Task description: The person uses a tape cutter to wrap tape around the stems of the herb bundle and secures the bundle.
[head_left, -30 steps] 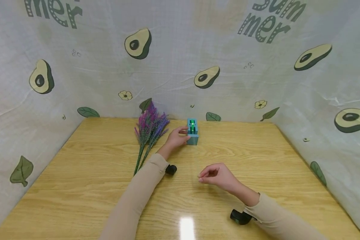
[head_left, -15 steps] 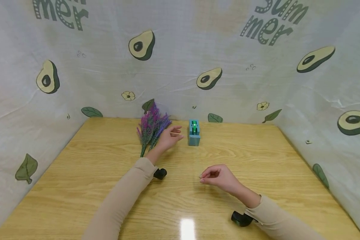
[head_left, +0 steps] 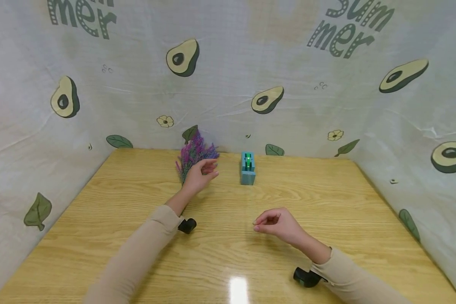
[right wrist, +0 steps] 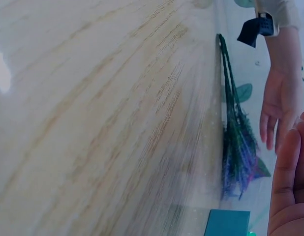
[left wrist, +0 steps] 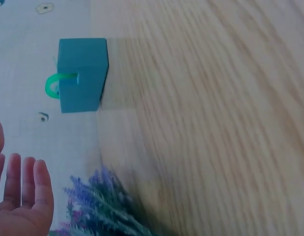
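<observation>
My right hand (head_left: pixel 280 223) is held over the table with thumb and fingertips pinched together. A faint clear strip of tape (head_left: pixel 250 200) runs from the tape dispenser towards these fingertips. The blue tape dispenser (head_left: pixel 248 177), with a green roll in it, stands near the back of the table. My left hand (head_left: pixel 198 176) is to the left of the dispenser, apart from it, with fingers loosely bent and nothing held. Beneath it lies a bunch of purple artificial lavender (head_left: pixel 191 156), its stems mostly hidden by the hand and forearm. The left wrist view shows the dispenser (left wrist: pixel 83 78) upright.
The wooden table (head_left: pixel 319 190) is bounded at the back and sides by a pale cloth (head_left: pixel 220 63) printed with avocados and leaves. A black wrist camera (head_left: pixel 188 226) sits on the left wrist, another black camera (head_left: pixel 307 277) on the right.
My left hand has let go of the tape dispenser and moved left, over the lavender. My right hand stays about where it was, still pinching.
</observation>
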`<state>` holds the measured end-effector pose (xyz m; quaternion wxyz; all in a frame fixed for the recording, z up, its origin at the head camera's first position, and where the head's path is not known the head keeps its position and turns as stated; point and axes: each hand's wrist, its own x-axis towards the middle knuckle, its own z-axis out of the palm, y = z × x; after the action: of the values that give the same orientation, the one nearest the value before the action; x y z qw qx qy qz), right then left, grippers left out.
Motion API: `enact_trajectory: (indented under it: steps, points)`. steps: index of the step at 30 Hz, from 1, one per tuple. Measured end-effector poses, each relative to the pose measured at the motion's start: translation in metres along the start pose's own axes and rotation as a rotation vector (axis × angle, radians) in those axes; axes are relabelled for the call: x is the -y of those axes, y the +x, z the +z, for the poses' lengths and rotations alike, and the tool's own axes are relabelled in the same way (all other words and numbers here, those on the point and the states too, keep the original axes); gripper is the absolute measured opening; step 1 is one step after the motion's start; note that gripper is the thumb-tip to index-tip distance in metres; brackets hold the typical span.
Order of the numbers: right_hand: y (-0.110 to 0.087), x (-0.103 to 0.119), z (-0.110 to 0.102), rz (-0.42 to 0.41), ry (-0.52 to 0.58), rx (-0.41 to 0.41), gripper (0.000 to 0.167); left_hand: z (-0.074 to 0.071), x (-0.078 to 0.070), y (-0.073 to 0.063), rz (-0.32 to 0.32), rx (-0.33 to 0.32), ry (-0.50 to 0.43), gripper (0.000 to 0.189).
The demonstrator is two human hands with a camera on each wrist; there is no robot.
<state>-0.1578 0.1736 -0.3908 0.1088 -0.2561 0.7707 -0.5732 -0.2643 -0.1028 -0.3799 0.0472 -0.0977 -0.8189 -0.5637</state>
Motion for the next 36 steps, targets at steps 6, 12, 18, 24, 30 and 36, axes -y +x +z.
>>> enact_trajectory:
  steps: [6, 12, 18, 24, 30, 36]
  points:
    - [0.000, -0.001, 0.000, -0.006, 0.006, 0.000, 0.013, -0.021, 0.003, -0.015, 0.010, -0.014, 0.026, 0.043]
    - [-0.001, -0.003, 0.000, -0.009, 0.017, -0.005, 0.013, -0.039, 0.010, -0.029, -0.002, -0.040, 0.051, 0.045]
    - [-0.001, -0.003, 0.001, -0.002, 0.014, -0.006, 0.014, -0.053, 0.021, -0.042, -0.026, -0.054, 0.063, 0.043]
    - [-0.001, -0.001, 0.001, -0.016, 0.009, -0.010, 0.014, -0.062, 0.029, -0.057, -0.086, -0.052, 0.123, 0.043]
    - [-0.002, -0.001, 0.002, -0.018, 0.003, -0.015, 0.015, -0.068, 0.034, -0.070, -0.155, -0.021, 0.138, 0.045]
    - [-0.001, 0.000, 0.001, -0.024, -0.003, -0.009, 0.016, -0.073, 0.042, -0.081, -0.225, 0.031, 0.168, 0.051]
